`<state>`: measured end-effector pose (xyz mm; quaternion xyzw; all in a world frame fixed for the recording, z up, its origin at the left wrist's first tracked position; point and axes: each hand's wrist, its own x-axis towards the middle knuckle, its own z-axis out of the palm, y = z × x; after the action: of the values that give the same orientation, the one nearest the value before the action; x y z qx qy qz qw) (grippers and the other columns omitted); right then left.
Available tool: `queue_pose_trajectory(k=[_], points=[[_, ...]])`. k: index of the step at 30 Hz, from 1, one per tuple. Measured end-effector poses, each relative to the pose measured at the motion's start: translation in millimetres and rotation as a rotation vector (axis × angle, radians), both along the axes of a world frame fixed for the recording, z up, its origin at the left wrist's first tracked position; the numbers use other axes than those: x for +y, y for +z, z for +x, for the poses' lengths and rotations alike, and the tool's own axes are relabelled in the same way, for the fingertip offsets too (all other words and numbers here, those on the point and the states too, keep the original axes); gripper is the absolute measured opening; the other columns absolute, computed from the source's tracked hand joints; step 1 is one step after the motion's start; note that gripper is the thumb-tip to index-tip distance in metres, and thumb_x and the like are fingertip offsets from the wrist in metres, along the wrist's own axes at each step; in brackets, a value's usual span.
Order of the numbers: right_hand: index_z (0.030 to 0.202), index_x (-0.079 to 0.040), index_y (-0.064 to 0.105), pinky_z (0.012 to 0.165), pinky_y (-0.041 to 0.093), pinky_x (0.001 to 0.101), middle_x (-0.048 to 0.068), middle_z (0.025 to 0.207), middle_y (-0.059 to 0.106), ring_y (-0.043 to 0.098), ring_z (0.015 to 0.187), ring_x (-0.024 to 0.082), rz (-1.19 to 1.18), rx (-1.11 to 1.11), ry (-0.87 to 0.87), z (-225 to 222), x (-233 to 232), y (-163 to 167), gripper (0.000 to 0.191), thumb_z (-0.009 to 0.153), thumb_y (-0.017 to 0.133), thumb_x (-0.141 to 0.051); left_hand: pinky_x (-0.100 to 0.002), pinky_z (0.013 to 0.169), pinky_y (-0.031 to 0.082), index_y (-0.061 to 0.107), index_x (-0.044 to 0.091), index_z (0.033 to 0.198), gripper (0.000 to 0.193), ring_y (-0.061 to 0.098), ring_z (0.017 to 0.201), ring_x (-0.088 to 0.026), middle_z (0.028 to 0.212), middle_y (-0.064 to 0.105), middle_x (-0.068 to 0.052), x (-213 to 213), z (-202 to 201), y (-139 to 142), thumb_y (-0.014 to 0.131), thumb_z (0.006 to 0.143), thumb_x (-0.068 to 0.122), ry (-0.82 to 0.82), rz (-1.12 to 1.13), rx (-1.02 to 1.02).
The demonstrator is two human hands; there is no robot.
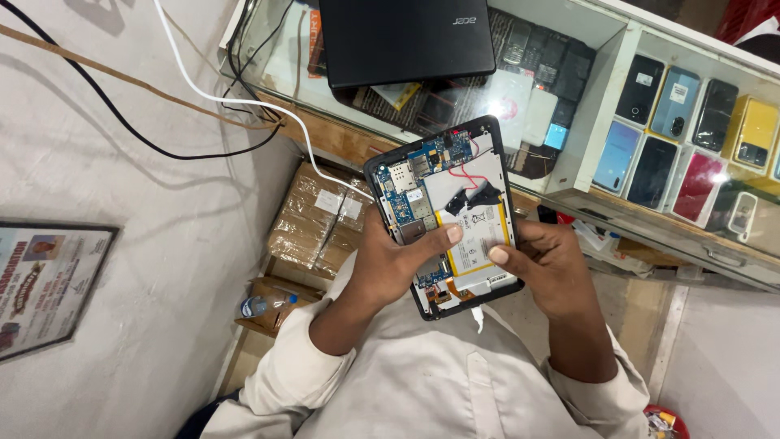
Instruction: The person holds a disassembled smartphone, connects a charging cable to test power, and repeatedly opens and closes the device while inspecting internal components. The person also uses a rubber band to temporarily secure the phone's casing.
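Opened tablet, back cover off, held in the air above the lap; left hand and right hand grip its sides, thumbs on battery; inspection stage, judged; prying the battery next needs gentle, even leverage.

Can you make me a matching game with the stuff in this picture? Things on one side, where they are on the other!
Things:
1. opened tablet
2. black laptop
3. cardboard boxes
4. framed picture

Places:
A. on the glass counter
B. held in both hands
C. at the far left of the view
D. below the counter's edge, left of the hands

Pairs: 1-B, 2-A, 3-D, 4-C
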<state>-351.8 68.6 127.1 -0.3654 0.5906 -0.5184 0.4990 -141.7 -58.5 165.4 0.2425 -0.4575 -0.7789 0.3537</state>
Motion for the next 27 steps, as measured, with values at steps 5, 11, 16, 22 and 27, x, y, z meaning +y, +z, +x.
queue_pose_trajectory(k=[5, 11, 16, 22, 27], points=[[0.109, 0.008, 0.075, 0.072, 0.058, 0.0263, 0.012, 0.095, 0.08, 0.071, 0.079, 0.011, 0.007, -0.014, -0.023, 7, 1, 4, 0.023, 0.092, 0.074, -0.008, -0.033, 0.084, 0.063, 0.068, -0.005, 0.116, 0.031, 0.075, 0.092, -0.016, 0.105, 0.077, -0.012, -1, 0, -1, 0.077, 0.089, 0.008, 0.007, -0.021, -0.034], [0.112, 0.007, 0.074, 0.075, 0.059, 0.0264, 0.012, 0.097, 0.079, 0.073, 0.081, 0.011, -0.033, -0.038, -0.049, 16, -5, 6, 0.025, 0.092, 0.073, -0.009, -0.032, 0.086, 0.062, 0.069, -0.005, 0.115, 0.029, 0.074, 0.093, -0.015, 0.105, 0.077, -0.012, -4, 0, -6, 0.077, 0.09, 0.008, 0.033, -0.079, -0.06], [0.112, 0.007, 0.074, 0.074, 0.06, 0.028, 0.013, 0.097, 0.079, 0.074, 0.08, 0.013, -0.041, -0.065, -0.082, 21, -9, 3, 0.026, 0.093, 0.073, -0.01, -0.031, 0.082, 0.062, 0.07, -0.005, 0.113, 0.029, 0.075, 0.09, -0.016, 0.103, 0.078, -0.013, -8, -1, -11, 0.078, 0.089, 0.009, 0.032, -0.077, -0.141], [0.112, 0.007, 0.073, 0.077, 0.059, 0.027, 0.012, 0.099, 0.078, 0.073, 0.083, 0.012, -0.034, -0.075, -0.119, 26, -10, -2, 0.026, 0.094, 0.073, -0.011, -0.032, 0.084, 0.062, 0.069, -0.004, 0.115, 0.033, 0.076, 0.091, -0.016, 0.104, 0.078, -0.012, -15, -2, -19, 0.078, 0.087, 0.01, -0.009, -0.028, -0.119], [0.113, 0.007, 0.073, 0.078, 0.058, 0.0267, 0.012, 0.1, 0.078, 0.072, 0.084, 0.012, -0.06, -0.094, -0.168, 31, -6, -6, 0.025, 0.096, 0.073, -0.01, -0.032, 0.084, 0.06, 0.069, -0.004, 0.116, 0.035, 0.074, 0.091, -0.017, 0.104, 0.076, -0.012, -20, -7, -34, 0.079, 0.086, 0.01, -0.051, 0.068, -0.031]])
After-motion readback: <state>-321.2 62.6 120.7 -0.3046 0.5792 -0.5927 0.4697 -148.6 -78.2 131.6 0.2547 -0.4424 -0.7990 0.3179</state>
